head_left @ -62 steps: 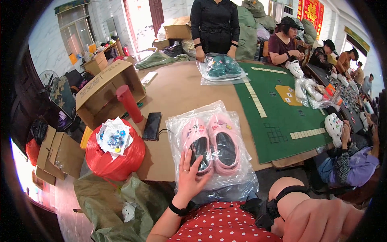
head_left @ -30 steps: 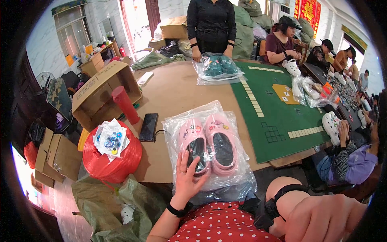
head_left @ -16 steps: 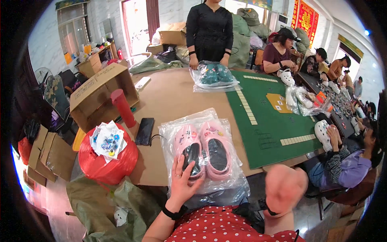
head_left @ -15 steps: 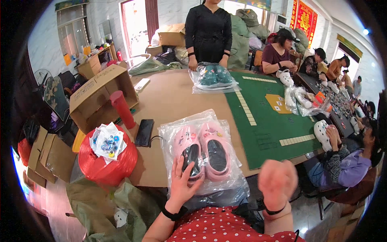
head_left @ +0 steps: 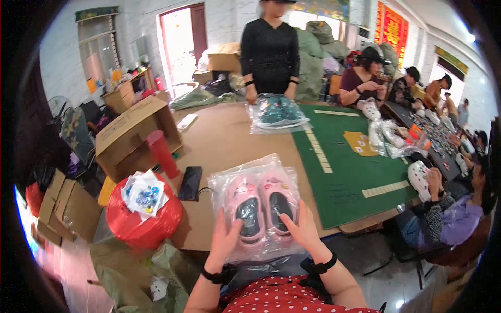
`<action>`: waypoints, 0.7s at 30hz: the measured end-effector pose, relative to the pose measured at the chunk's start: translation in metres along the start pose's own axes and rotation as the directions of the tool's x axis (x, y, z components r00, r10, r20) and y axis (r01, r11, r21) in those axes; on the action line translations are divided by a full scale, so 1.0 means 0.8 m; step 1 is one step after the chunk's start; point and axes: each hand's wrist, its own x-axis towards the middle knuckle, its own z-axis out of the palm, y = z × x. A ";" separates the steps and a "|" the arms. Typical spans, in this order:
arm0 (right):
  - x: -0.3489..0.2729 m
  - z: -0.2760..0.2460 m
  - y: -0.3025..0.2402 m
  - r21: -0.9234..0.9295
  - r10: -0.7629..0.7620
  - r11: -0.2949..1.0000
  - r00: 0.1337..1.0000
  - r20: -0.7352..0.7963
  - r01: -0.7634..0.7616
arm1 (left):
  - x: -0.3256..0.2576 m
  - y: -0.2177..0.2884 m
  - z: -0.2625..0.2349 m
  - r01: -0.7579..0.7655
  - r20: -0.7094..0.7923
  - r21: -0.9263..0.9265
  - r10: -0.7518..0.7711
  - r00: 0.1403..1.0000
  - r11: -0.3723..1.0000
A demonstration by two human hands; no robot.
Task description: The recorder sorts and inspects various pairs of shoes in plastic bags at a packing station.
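Note:
A pair of pink clogs (head_left: 243, 201) with small charms on their toes lies inside a clear plastic bag (head_left: 279, 163) at the table's near edge. At the left side of the pair is my left hand (head_left: 224, 239), open, its thumb apart from its stretched fingers. My right hand (head_left: 304, 229) lies along the opposite side, also open, with the thumb reaching over the right clog's heel. Both hands touch the bag. Some fingertips are hard to make out beside the clogs.
Left of the bag are a black phone (head_left: 190, 182), a red cylinder (head_left: 163, 155), a red twine roll (head_left: 136, 224) and a cardboard box (head_left: 125, 136). A green mat (head_left: 355, 182) covers the right side. Across the table, a person holds bagged dark-green clogs (head_left: 276, 111). Other people sit at right.
My right hand has come in from the right onto the bag. My left hand has shifted from the left clog's heel to the pair's outer side.

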 end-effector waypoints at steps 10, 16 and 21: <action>-0.003 0.035 0.032 0.229 0.055 0.972 0.998 -0.025 -0.048 | 0.031 -0.030 -0.017 -0.022 -0.045 -0.015 0.022 0.999 1.000; -0.004 0.034 0.024 0.218 0.064 0.975 0.997 -0.053 -0.051 | 0.168 -0.063 -0.083 0.016 -0.315 0.582 0.208 0.926 0.813; -0.004 0.032 0.022 0.249 0.030 0.968 0.997 -0.078 -0.010 | 0.239 -0.111 -0.089 0.250 -0.404 0.661 0.055 0.913 0.707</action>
